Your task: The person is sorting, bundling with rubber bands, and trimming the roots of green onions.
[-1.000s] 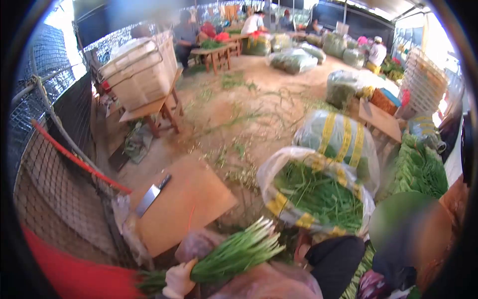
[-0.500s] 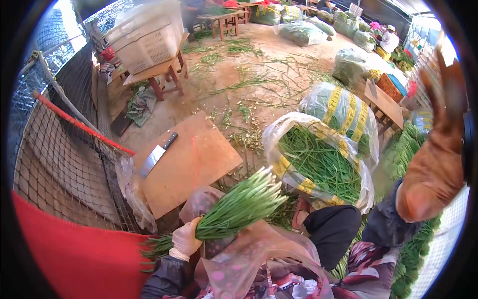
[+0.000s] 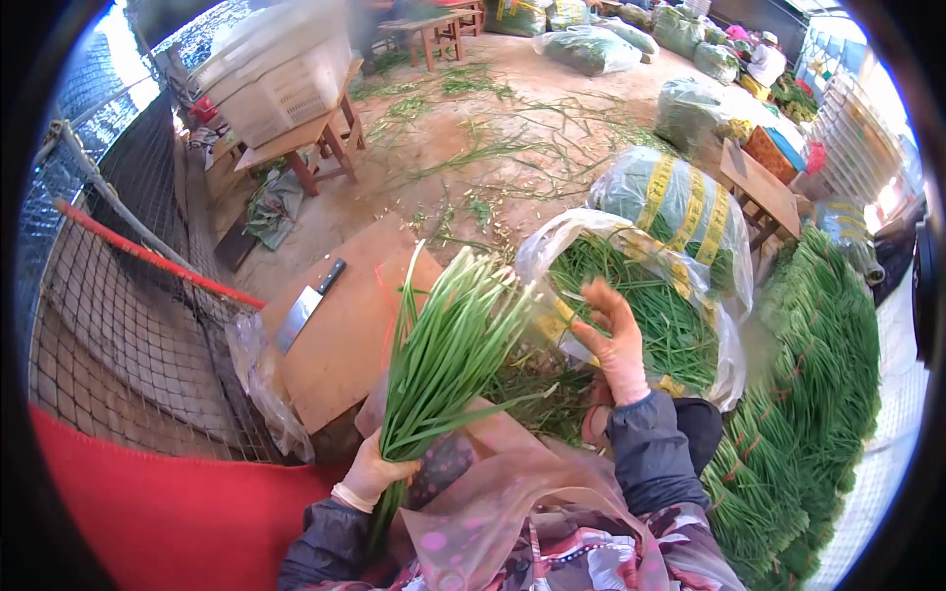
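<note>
A bundle of long green stalks with pale ends (image 3: 439, 364) stands nearly upright in my left hand (image 3: 376, 469), whose gloved fingers wrap round its lower part. To the right, my right hand (image 3: 613, 343) is raised with fingers apart and slightly curled, holding nothing. It hovers in front of an open plastic bag of green stalks (image 3: 645, 305). A cleaver with a black handle (image 3: 304, 313) lies on the wooden board (image 3: 345, 364) beyond my left hand.
Tied green bundles (image 3: 808, 394) are heaped along the right side. Behind the open bag sits a full taped bag (image 3: 680, 212). White crates (image 3: 276, 84) rest on a bench at upper left. Netting (image 3: 138, 345) and red cloth (image 3: 177, 512) lie left. A person (image 3: 767, 61) is far back.
My right hand has come down and left from the upper right edge to near the bundle. The bundle in my left hand has tilted more upright, its stalks fanned out.
</note>
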### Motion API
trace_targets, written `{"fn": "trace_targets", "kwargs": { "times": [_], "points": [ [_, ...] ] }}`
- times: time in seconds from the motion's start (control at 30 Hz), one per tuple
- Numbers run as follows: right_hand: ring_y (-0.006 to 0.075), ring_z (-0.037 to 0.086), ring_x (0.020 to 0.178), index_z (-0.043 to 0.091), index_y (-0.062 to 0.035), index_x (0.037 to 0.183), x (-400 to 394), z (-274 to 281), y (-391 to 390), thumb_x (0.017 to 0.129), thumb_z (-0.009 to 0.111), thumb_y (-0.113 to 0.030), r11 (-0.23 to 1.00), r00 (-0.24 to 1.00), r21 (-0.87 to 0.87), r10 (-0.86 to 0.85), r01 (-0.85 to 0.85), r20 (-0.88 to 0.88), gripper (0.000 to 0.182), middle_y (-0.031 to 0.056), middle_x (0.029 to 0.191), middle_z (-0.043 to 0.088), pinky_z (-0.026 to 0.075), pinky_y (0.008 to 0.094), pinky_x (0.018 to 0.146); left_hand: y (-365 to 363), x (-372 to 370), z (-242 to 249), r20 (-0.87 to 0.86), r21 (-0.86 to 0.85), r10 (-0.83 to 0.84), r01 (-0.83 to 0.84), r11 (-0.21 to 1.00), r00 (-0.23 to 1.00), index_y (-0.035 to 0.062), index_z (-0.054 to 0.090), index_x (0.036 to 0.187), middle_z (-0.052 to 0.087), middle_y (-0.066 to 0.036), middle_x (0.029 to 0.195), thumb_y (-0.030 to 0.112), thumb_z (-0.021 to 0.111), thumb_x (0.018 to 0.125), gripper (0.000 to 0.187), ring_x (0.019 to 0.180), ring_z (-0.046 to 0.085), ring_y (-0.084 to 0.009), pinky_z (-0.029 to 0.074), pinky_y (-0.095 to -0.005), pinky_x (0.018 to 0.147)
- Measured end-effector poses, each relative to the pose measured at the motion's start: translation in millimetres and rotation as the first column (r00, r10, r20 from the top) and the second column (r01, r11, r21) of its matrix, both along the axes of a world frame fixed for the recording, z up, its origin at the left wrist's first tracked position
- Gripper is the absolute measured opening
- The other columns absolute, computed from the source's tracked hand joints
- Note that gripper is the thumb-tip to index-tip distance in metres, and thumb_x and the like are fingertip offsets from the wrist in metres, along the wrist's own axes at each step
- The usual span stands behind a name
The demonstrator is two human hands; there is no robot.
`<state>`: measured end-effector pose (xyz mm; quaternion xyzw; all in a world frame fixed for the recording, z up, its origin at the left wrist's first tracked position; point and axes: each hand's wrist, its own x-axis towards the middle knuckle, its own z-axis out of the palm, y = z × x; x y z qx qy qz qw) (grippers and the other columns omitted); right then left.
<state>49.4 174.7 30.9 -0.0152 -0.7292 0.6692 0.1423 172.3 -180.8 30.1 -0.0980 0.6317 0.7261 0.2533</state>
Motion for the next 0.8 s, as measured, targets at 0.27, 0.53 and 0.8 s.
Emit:
{"fn": "trace_targets", "kwargs": {
  "times": [0.27,0.53,0.8],
  "points": [
    [0.0124,0.064,0.073,0.043,-0.0070,0.139,-31,-43,-29,0.090,0.059,-0.012,0.892,0.768,-0.261,0.452,-0.370,0.455,0.052,0.0065,0.088,0.067,0.047,0.0238,0.055,2,0,-4,-0.014,-0.107,0.007,-0.009,0.994,1.000,0.0031,0.055,0.117,0.063,-0.005,0.087,-0.007,0.070,0.071,0.049,0.063,0.060,-0.0122,0.049,-0.0249,0.054],
    [0.0030,0.039,0.042,0.063,-0.0027,0.114,-30,-11,-12,0.094,0.059,-0.022,0.834,0.886,-0.549,0.297,-0.058,0.357,0.028,-0.0061,0.059,0.052,0.027,0.0196,0.036,17,-12,12,0.113,0.016,-0.180,0.180,0.984,0.977,0.0031,0.053,0.119,0.062,-0.005,0.085,-0.003,0.072,0.071,0.052,0.064,0.061,-0.0127,0.050,-0.0256,0.057],
    [0.0045,0.023,0.040,0.062,-0.0034,0.116,-33,-11,124,0.096,0.052,-0.033,0.930,0.934,-0.251,-0.189,0.270,0.304,0.037,-0.0074,0.051,0.031,0.018,0.0237,0.037,-4,0,0,0.217,0.037,-0.094,0.088,0.995,0.972,0.0028,0.058,0.112,0.063,-0.007,0.080,-0.003,0.073,0.070,0.044,0.063,0.062,-0.0160,0.051,-0.0274,0.056]
  ]
}}
